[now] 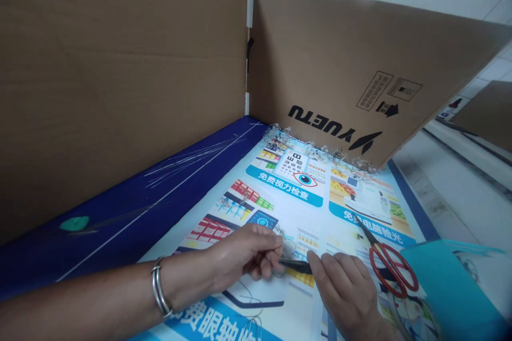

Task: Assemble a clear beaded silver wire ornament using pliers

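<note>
Your left hand [256, 251] pinches wire [282, 233], likely steadying it for pliers [298, 266] your right hand [347, 290] grips, scissors [376, 248] at its 2 o'clock.

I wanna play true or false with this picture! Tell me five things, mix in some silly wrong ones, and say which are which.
1. The right hand holds a dark, pointed tool. True.
2. The scissors have green handles. False: the scissors have red ones.
3. There is a silver bangle on the left arm. True.
4. The left hand wears a thick glove. False: the left hand is bare.
5. The big black letters on the cardboard are upside down. True.
</note>
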{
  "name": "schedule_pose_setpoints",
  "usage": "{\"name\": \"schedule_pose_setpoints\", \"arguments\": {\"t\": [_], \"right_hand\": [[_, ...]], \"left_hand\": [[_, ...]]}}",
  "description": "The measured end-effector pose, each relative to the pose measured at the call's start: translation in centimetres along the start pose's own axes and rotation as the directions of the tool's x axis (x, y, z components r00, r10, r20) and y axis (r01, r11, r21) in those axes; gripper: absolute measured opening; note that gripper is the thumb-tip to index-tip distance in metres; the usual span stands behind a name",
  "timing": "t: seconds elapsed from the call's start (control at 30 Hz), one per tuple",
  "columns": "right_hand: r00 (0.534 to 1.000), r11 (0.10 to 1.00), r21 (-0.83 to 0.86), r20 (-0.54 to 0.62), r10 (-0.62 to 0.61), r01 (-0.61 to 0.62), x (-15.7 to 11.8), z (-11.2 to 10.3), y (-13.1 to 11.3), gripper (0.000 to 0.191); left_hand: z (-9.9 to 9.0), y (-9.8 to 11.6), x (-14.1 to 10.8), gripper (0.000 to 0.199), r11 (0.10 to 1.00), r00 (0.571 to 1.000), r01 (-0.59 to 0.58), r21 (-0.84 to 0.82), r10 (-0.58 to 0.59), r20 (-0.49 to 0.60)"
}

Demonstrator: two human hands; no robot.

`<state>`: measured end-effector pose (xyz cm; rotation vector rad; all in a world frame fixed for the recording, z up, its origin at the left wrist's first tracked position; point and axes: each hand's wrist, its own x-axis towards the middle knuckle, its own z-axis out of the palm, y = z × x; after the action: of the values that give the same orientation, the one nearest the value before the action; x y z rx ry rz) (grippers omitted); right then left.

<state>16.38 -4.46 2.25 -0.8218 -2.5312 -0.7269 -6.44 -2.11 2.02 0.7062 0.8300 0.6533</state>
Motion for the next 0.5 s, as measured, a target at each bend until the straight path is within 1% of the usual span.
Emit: {"name": "schedule_pose_setpoints", "arguments": {"t": [0.17,0.33,0.5], "right_hand": [[0.999,0.998,0.06,0.037,0.017,-0.02,0.21,0.09,-0.21,0.025],[0.993,0.988,0.122,0.08,0.087,-0.096,0.24,0.41,-0.55,0.021],[0.982,0.961,0.225,0.133,0.134,-0.162,0.31,0.45,-0.73,0.019]], "left_hand": [[-0.24,0.26,-0.04,0.029,0.992,0.998,-0.053,0.111,0.05,0.033],[-0.34,0.57,0.01,0.031,0.979,0.996,-0.083,0.185,0.075,0.047],[-0.45,0.67,0.13,0.031,0.971,0.995,-0.097,0.218,0.086,0.057]]}}
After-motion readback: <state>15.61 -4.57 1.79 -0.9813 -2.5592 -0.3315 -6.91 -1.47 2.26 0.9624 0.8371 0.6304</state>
